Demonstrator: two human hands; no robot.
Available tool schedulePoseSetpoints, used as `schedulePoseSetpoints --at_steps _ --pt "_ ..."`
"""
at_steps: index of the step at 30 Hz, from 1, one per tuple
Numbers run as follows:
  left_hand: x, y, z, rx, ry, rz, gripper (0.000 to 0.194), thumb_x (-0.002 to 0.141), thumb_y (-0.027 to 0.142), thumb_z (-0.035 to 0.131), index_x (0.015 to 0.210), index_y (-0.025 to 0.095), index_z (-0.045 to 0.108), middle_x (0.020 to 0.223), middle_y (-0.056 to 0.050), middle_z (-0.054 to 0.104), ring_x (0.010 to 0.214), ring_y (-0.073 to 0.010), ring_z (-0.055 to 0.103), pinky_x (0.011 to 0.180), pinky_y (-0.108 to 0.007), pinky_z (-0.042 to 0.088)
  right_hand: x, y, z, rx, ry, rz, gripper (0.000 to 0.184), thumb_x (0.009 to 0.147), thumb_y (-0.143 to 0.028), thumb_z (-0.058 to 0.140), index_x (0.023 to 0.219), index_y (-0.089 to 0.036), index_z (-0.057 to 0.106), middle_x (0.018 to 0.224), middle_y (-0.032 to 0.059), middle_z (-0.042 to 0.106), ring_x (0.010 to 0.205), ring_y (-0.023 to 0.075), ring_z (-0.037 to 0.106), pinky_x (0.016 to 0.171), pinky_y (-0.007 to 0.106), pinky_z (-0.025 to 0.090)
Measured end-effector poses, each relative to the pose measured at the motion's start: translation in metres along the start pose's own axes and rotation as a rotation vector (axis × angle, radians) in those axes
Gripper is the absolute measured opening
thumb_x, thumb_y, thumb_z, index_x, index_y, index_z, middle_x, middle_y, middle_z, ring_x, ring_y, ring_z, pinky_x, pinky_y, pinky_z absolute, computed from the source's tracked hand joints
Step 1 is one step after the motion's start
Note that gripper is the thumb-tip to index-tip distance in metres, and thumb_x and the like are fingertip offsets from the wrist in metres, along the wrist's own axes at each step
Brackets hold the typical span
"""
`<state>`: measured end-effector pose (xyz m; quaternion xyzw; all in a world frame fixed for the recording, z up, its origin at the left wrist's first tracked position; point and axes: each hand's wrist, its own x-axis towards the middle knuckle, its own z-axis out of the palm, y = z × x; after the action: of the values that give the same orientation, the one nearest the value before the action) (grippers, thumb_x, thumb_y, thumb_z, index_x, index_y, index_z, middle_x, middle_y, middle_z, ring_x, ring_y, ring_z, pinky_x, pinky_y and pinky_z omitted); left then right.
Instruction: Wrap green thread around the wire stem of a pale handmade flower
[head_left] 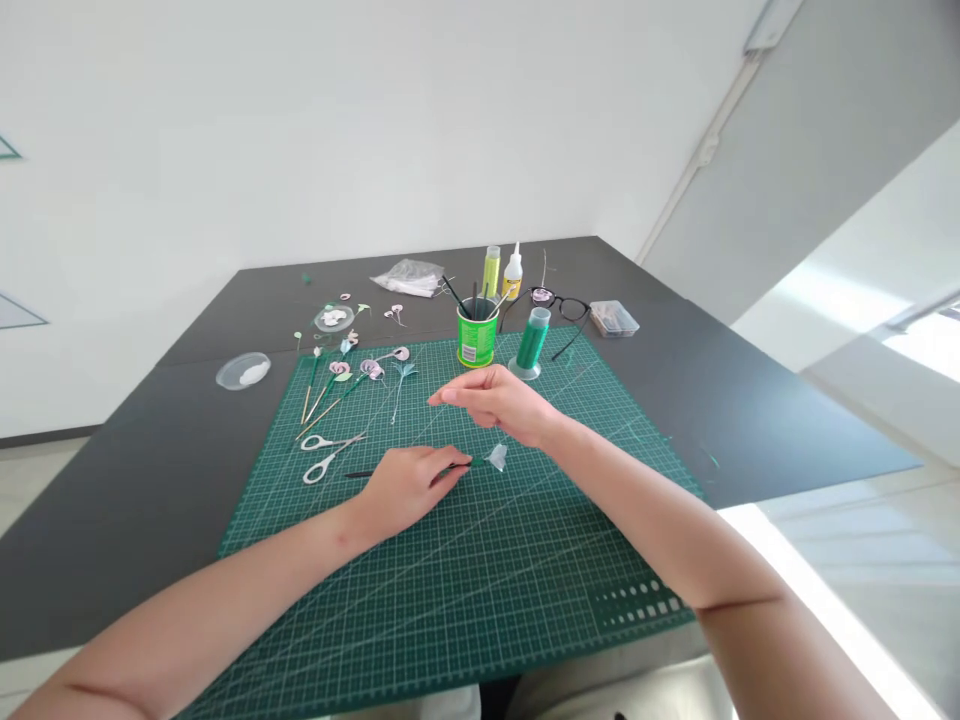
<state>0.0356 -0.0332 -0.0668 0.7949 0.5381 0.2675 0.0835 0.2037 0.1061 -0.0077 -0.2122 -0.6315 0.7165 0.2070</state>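
My left hand (405,488) is closed around a thin dark stick, whose tip sticks out to the left. Green wrapping shows just past the fingertips, and a pale blue-white flower (496,458) forms the right end. Above and to the right of it, my right hand (499,402) is held over the mat in a pinch, thumb against forefinger. Whatever lies in that pinch is too fine to make out. A spool of green thread (533,340) stands behind my right hand. White-handled scissors (321,465) lie left of my left hand on the green cutting mat (450,620).
Several flower stems (330,390) lie at the mat's left. Behind are a green cup (478,340) of tools, a yellow-green spool (491,270), a glue bottle (513,275), eyeglasses (574,308), a clear box (615,318), a plastic bag (411,278) and a clear dish (244,371).
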Motion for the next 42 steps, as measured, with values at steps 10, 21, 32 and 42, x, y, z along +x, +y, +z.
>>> schedulePoseSetpoints --at_steps 10,21,32,42 --pt "-0.008 -0.011 -0.007 0.01 0.017 0.121 0.02 0.111 0.029 0.057 0.108 0.02 0.075 0.095 -0.001 0.086 0.078 -0.0172 0.082 0.068 -0.026 0.061 0.006 0.026 -0.005 -0.007 0.254 -0.02 0.046 0.083 -0.054 0.082 0.106 -0.014 0.086 0.051 -0.0099 0.035 0.052 0.0071 0.022 0.05 0.028 0.014" --pt "-0.01 -0.01 -0.01 -0.054 -0.011 0.055 0.014 0.108 0.029 0.063 0.107 0.022 0.075 0.09 0.001 0.085 0.072 -0.0155 0.079 0.066 -0.025 0.056 0.008 0.04 -0.011 -0.234 0.345 -0.103 0.027 0.089 -0.043 0.08 0.099 -0.02 0.09 0.052 -0.0033 0.052 0.055 0.0103 0.041 0.055 0.029 0.036" --pt "-0.007 -0.008 -0.012 -0.144 -0.069 -0.065 0.004 0.101 0.023 0.073 0.102 0.021 0.076 0.084 0.005 0.082 0.069 -0.013 0.077 0.063 -0.022 0.052 0.016 0.052 -0.017 -0.319 0.328 -0.21 0.022 0.088 -0.042 0.081 0.095 -0.024 0.089 0.105 0.0077 0.085 0.097 0.0229 0.077 0.091 0.04 0.061" --pt "-0.005 -0.007 -0.015 -0.198 -0.111 -0.135 0.016 0.105 0.028 0.065 0.107 0.023 0.08 0.091 0.003 0.086 0.069 -0.0134 0.078 0.063 -0.023 0.055 0.01 0.042 -0.016 -0.411 0.401 -0.318 0.022 0.089 -0.041 0.078 0.099 -0.026 0.09 0.091 0.0051 0.084 0.077 0.018 0.065 0.068 0.033 0.05"
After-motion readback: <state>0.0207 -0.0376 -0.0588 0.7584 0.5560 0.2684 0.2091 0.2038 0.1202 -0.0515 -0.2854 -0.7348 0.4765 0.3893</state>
